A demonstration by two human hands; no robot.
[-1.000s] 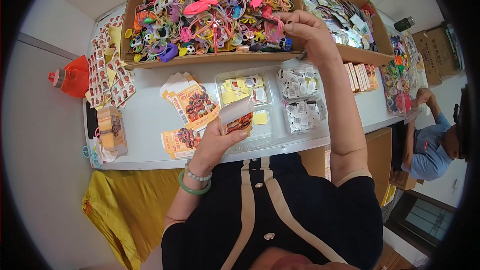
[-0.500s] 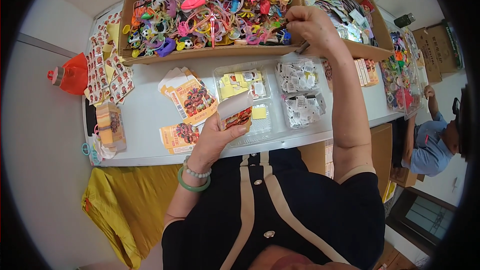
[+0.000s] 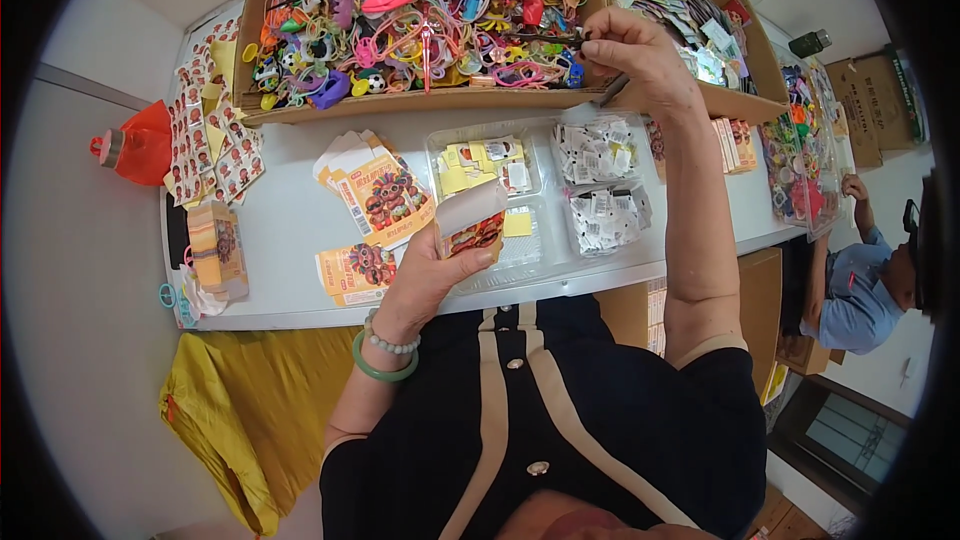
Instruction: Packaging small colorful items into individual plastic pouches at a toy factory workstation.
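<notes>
My left hand (image 3: pixel 428 288) is closed around a small printed cardboard box (image 3: pixel 475 236), whose pale flap stands up at its open top. Over the right edge of a big carton (image 3: pixel 420 110) of small plastic toys (image 3: pixel 400 35), my right hand (image 3: pixel 640 58) pinches a thin dark strip (image 3: pixel 556 38); its kind is not clear. The strip stretches leftward above the toys. Below the held box lies a clear plastic tray (image 3: pixel 530 265) with a yellow slip in it. Flat printed boxes (image 3: pixel 385 202) lie to the left of my left hand.
Clear trays hold white packets (image 3: pixel 600 155) and yellow cards (image 3: pixel 480 165). A second carton (image 3: pixel 725 95) contains flat sachets. Sticker sheets (image 3: pixel 215 130), a stack of cartons (image 3: pixel 225 250) and a red bag (image 3: pixel 150 145) are at left. At right, another person (image 3: pixel 865 285) works beside a toy bin (image 3: pixel 800 160).
My right hand has turned and shifted slightly right, and a dark strip now shows between its fingers. My left hand keeps the box in nearly the same place.
</notes>
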